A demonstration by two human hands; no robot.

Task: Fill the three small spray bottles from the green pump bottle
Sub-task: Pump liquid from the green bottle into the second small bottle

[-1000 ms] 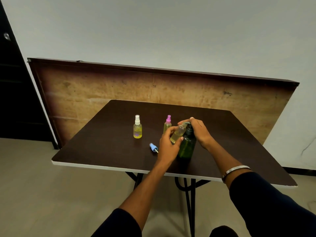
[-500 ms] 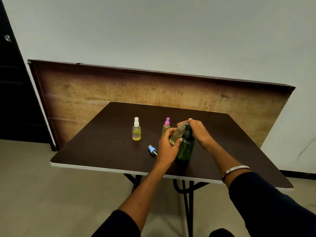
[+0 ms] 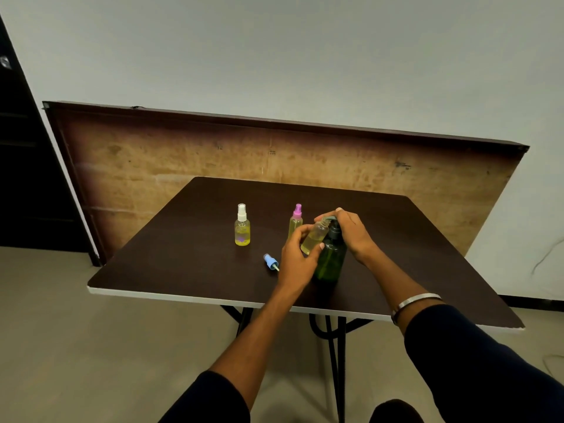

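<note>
The uncapped spray bottle (image 3: pixel 314 238) is tilted, its open neck under the spout of the green pump bottle (image 3: pixel 331 259), which stands on the table (image 3: pixel 183 264) near the front edge. The small bottle looks light, thin-walled and smooth, probably slippery if wet; take it around the lower body. The left hand (image 3: pixel 297 259) holds it exactly there, fingers curled round it. The right hand (image 3: pixel 351 232) lies curled over the pump head, pressing. The blue spray cap (image 3: pixel 270 261) lies just left. Two capped bottles, white-topped (image 3: pixel 242 228) and pink-topped (image 3: pixel 295 221), stand behind.
</note>
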